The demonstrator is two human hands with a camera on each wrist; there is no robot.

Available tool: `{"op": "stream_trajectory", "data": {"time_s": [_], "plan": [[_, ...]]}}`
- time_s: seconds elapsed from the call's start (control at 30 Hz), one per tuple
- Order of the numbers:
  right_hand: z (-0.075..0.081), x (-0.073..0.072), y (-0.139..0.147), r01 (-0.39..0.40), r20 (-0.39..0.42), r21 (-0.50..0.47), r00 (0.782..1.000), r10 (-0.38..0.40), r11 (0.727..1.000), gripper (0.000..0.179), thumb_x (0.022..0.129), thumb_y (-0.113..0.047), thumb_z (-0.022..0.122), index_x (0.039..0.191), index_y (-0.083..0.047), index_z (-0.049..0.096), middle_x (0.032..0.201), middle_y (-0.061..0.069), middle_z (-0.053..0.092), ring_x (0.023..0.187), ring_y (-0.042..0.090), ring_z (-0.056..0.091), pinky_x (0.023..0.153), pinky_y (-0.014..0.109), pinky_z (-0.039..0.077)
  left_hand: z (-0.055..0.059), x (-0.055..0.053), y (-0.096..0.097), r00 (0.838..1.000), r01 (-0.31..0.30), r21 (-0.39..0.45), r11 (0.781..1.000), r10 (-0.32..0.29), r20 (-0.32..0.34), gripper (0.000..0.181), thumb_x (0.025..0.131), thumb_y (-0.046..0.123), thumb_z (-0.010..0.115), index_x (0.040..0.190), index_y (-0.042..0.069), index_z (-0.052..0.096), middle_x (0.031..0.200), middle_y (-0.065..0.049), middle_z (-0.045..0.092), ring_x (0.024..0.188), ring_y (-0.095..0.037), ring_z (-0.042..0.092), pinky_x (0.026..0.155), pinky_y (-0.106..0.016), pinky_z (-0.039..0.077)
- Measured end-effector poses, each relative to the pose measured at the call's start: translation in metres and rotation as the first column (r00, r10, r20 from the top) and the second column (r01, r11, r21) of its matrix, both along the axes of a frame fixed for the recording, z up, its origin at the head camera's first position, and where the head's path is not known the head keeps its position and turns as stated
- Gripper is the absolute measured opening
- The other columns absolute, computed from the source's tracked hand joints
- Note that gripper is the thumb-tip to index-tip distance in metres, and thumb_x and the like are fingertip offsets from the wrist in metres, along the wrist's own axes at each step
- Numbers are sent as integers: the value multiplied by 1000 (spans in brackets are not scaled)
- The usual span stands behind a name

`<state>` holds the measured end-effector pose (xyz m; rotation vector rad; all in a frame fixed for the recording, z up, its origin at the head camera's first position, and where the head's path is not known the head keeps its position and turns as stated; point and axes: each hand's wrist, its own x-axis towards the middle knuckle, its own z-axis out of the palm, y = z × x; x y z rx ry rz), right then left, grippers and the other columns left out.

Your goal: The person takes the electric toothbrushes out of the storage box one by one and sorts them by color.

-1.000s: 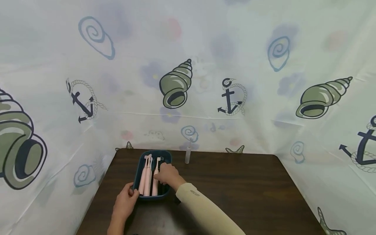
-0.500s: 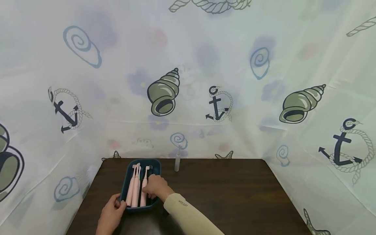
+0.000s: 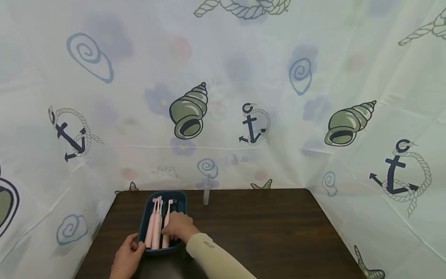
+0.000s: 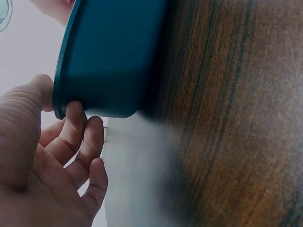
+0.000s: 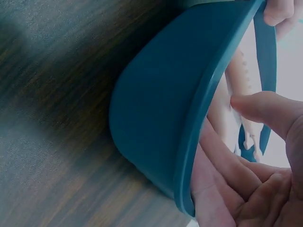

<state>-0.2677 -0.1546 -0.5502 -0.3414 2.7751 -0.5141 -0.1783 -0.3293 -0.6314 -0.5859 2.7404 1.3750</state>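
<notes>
A dark blue tray [image 3: 160, 251] sits on the table's left half, holding several electric toothbrushes, mostly pink. At its near left corner, my left hand [image 3: 127, 256] pinches the rim; the left wrist view has the thumb at the rim [image 4: 60, 71] and the fingertips against the outer wall. My right hand [image 3: 179, 225] reaches inside from the right and grips the rightmost pink toothbrush [image 3: 165, 241]. In the right wrist view, the thumb presses that toothbrush's handle [image 5: 218, 111] and the fingers lie between it and the tray wall. Two pink toothbrushes [image 3: 156, 228] lean together on the left.
A small translucent bottle [image 3: 206, 197] stands upright near the back edge of the dark wooden table [image 3: 265, 232]. Right of the held toothbrush, a dark brush head [image 3: 175, 202] shows in the tray. A patterned white curtain [image 3: 223, 116] surrounds the table.
The head view has swung, so the whole scene sits further left and lower in the picture. Both hands keep nearly the same places at the tray.
</notes>
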Motion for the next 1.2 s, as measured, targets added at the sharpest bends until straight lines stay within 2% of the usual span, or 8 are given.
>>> {"op": "stream_trajectory", "data": {"time_s": [0.1, 0.2, 0.33, 0.57, 0.7, 0.93, 1.2], "plan": [[-6, 0, -3, -25, -46, 51, 999, 28, 998, 37, 92, -44, 81, 69, -18, 67, 65, -2, 64, 61, 16, 59, 72, 37, 54, 0, -1, 1, 1000, -1, 2, 1000, 1, 2, 65, 102, 33, 56, 152, -7, 45, 91, -6, 59, 77, -19, 53, 66, -35, 39], [-13, 0, -7, -37, -101, 103, 994, 47, 994, 40, 93, -47, 80, 69, -20, 63, 67, -3, 58, 62, 17, 54, 64, 35, 50, 2, -4, 2, 1000, 1, 1, 1000, -1, 4, 64, 103, 34, 55, 153, -5, 44, 92, -5, 59, 77, -19, 54, 66, -35, 39], [-19, -2, -10, -30, -123, 100, 992, 42, 995, 45, 94, -47, 79, 64, -20, 60, 62, -3, 56, 58, 16, 53, 58, 33, 44, 4, -6, 3, 1000, 3, -6, 1000, -3, 0, 64, 104, 34, 55, 153, -3, 44, 92, -4, 61, 78, -19, 54, 67, -35, 39], [-16, 5, -7, -19, -87, 8, 996, 20, 1000, 48, 93, -44, 80, 60, -17, 58, 61, -1, 53, 58, 17, 53, 55, 31, 43, 4, -4, 3, 1000, 12, -2, 1000, -12, -18, 64, 105, 34, 56, 153, -6, 44, 89, -4, 59, 76, -19, 53, 66, -35, 38], [-19, 7, -5, -11, -67, -53, 998, 7, 999, 48, 92, -43, 80, 60, -15, 57, 64, -1, 52, 56, 17, 52, 52, 30, 40, 3, -2, 3, 1000, 5, -14, 1000, -5, 0, 64, 105, 36, 55, 154, -4, 44, 91, -5, 60, 76, -19, 54, 65, -35, 39], [-23, 8, -5, 17, -36, -47, 999, -18, 999, 41, 88, -46, 81, 69, -16, 61, 73, -2, 56, 61, 17, 54, 57, 31, 44, 2, 0, -2, 996, 24, -85, 996, -17, 86, 71, 104, 48, 53, 150, -5, 46, 102, -9, 70, 80, -21, 62, 64, -37, 44], [-19, 12, -8, 25, -13, -40, 1000, -26, 999, 38, 89, -46, 81, 73, -17, 63, 71, -1, 56, 63, 18, 54, 65, 35, 45, 5, 0, -4, 996, 30, -104, 994, -21, 86, 71, 105, 50, 53, 149, -5, 49, 103, -8, 72, 81, -21, 63, 65, -37, 45]]}}
